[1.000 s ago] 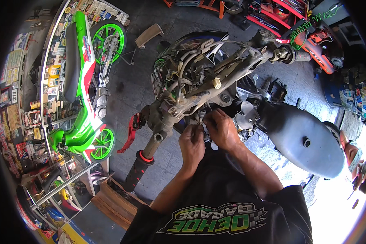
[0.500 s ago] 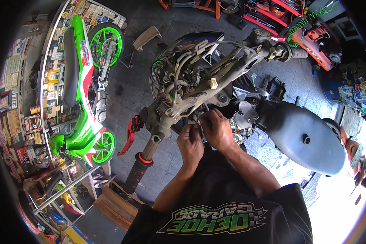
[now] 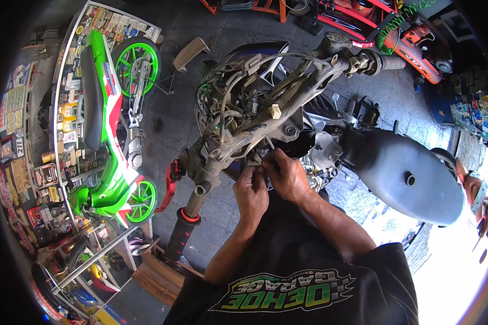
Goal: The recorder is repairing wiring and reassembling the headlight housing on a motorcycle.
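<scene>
Grip: left hand (image 3: 252, 190) and right hand (image 3: 288, 174) close together, fingers curled; clamped or not, cannot tell. Handlebar (image 3: 257, 128) just beyond, slanting lower left to upper right; neither hand clearly nearer.

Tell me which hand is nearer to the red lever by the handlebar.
Left. The left hand is to the right of the red lever in the picture, not touching it; the right hand is farther right, beside the left.

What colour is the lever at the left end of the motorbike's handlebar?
The lever is red; it shows best in the head view.
</scene>
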Action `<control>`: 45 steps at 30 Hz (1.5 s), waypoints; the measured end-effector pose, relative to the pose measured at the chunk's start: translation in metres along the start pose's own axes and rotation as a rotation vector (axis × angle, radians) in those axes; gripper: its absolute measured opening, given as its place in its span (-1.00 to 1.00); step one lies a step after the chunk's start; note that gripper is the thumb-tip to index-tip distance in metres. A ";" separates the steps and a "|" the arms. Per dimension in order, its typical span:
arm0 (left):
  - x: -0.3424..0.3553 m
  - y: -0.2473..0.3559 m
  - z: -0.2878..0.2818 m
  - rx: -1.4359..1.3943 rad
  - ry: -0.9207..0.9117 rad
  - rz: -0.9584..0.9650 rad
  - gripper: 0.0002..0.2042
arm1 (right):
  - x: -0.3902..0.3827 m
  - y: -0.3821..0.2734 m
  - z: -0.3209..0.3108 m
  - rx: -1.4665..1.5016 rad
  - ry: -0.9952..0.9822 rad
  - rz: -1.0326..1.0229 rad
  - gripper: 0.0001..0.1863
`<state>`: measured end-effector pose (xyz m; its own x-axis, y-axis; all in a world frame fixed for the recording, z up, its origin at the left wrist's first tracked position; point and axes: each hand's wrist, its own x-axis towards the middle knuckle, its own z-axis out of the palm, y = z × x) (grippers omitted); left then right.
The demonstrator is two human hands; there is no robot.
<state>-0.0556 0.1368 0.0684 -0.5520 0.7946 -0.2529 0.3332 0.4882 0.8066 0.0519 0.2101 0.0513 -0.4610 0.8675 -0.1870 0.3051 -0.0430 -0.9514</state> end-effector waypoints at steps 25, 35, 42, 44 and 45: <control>-0.001 0.010 0.005 0.015 -0.008 0.029 -0.89 | 0.010 0.008 -0.004 0.014 0.042 -0.084 -0.87; -0.001 0.004 0.013 -0.002 0.014 0.051 -0.90 | -0.016 0.007 -0.016 0.019 0.097 0.006 -0.89; 0.000 0.008 0.013 0.044 0.070 0.082 -0.90 | -0.013 0.004 -0.010 -0.001 0.063 -0.095 -0.88; 0.000 0.012 0.015 0.116 0.038 0.156 -0.89 | -0.030 0.006 -0.018 0.070 0.056 0.027 -0.88; -0.001 0.006 0.015 0.100 0.060 0.157 -0.88 | -0.027 0.007 -0.017 0.070 0.054 0.027 -0.88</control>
<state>-0.0417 0.1436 0.0654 -0.5308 0.8424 -0.0928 0.4914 0.3952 0.7761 0.0807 0.1943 0.0536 -0.4071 0.8910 -0.2007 0.2564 -0.0994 -0.9614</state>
